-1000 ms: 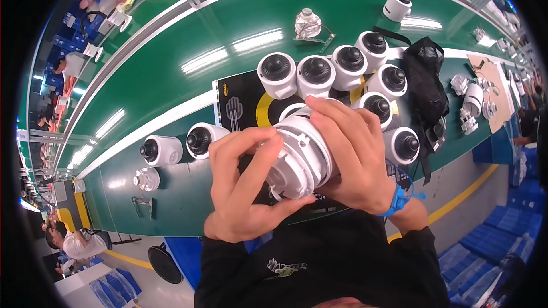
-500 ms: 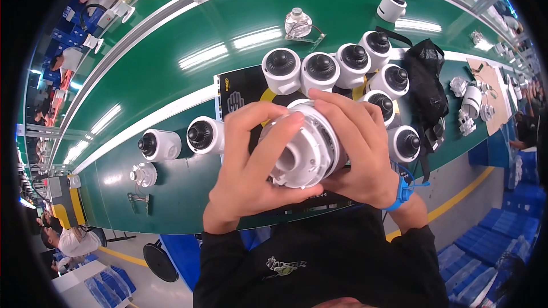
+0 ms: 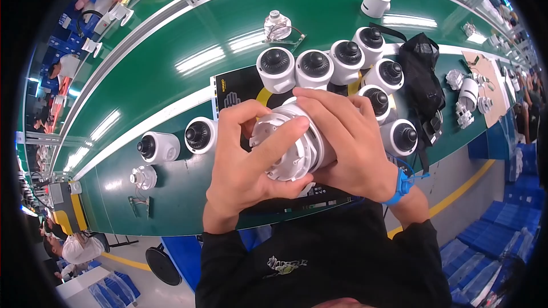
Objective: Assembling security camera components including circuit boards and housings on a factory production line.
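Both my hands grip one white dome camera housing (image 3: 288, 142) above a black mat (image 3: 242, 88) on the green bench. My left hand (image 3: 245, 165) wraps its round base plate from the left, fingers laid across the ribbed face. My right hand (image 3: 348, 140), with a blue strap at the wrist, cups the body from the right and above. Several finished white dome cameras (image 3: 314, 68) with dark lenses stand in an arc just beyond my hands.
Two more white cameras (image 3: 180, 140) lie left of the mat, with a small white part (image 3: 142, 177) beyond them. A black bag (image 3: 422, 88) sits at the right, loose white parts (image 3: 468, 97) past it. A lone camera (image 3: 375, 1) and a mount (image 3: 278, 24) stand farther back.
My hands have turned the housing, so its ribbed base plate now faces left. The left fingers have shifted across that face. The right hand stays over the body.
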Available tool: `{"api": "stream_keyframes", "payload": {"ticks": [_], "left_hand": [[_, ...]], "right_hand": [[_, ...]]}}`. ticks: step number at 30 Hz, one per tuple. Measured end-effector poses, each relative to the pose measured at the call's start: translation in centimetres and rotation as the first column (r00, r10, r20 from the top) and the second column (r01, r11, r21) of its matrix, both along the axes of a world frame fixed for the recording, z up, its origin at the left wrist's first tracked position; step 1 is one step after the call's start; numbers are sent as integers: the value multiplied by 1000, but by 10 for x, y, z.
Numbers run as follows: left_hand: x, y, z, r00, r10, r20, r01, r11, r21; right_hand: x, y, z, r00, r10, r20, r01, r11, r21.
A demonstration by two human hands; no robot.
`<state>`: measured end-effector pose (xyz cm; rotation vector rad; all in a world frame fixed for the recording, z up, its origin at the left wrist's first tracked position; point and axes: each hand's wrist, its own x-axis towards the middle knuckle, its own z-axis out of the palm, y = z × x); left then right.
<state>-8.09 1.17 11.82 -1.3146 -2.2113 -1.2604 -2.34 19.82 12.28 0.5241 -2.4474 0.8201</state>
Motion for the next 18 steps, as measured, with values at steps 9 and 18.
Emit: {"api": "stream_keyframes", "payload": {"ticks": [9,18], "left_hand": [[1,0,-1,1000,-28,-2,28,999,32],[3,7,-5,994,110,-4,-110,991,75]], "right_hand": [[1,-2,0,998,35,55,-32,998,-53],[-8,-1,-6,995,84,56,-76,988,-131]]}}
